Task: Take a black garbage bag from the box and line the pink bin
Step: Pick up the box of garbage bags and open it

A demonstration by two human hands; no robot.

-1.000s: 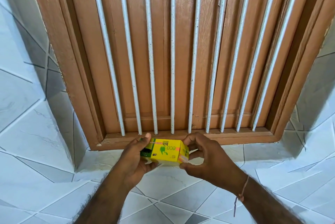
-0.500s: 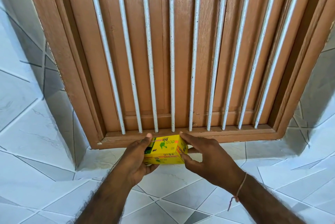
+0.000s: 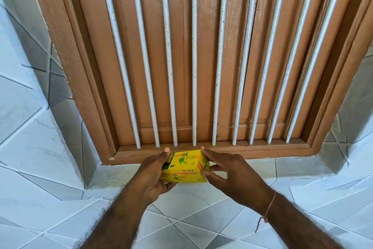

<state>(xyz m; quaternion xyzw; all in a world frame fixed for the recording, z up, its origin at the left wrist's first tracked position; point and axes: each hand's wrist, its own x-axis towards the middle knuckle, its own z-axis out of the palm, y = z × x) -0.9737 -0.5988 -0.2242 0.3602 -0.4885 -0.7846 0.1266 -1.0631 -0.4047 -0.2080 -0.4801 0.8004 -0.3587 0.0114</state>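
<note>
The yellow box (image 3: 184, 166) is clamped between both hands at the wooden sill (image 3: 252, 151). The left hand (image 3: 150, 176) wraps its left end; the right hand (image 3: 228, 172) pinches the right end — apparently to steady it. Compared with a second ago, the box sits closer to the sill, the right-hand fingers extended flatter.
</note>
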